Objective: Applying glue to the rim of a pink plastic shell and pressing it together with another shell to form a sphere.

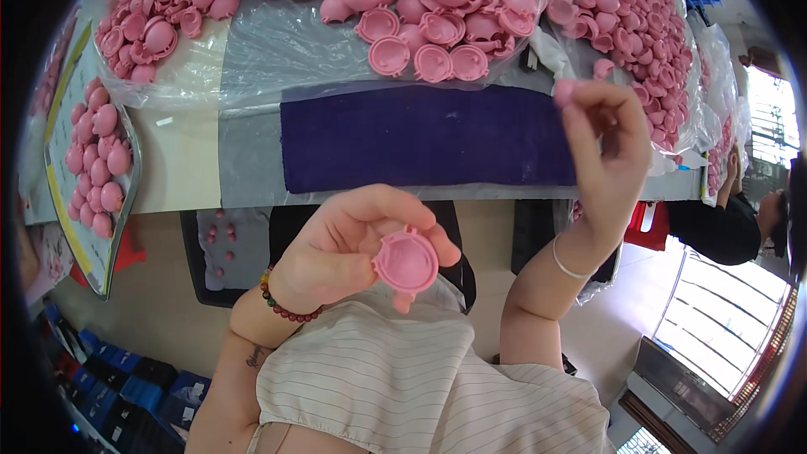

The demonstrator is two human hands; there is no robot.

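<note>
My left hand (340, 235) is closed on the rim of a round pink plastic shell (407, 262), held in front of my body. The shell's hollow side faces up, and a small tab sticks out at its lower edge. Further off to the right, my raised right hand (614, 130) pinches a small pink piece (564, 92) between thumb and fingertips; the fingers partly hide its shape. That hand is beside the right-hand heap of pink parts (622, 21). Between the hands and the larger heap of pink shells (433, 25) lies a dark purple cloth (429, 139).
Clear plastic sheeting (277, 50) lies under the larger heap. A board (63, 202) at the left carries several closed pink balls (101, 168). Below the table edge stands a black bin (206, 286) with small pink pieces. Another person (723, 227) is at the far right.
</note>
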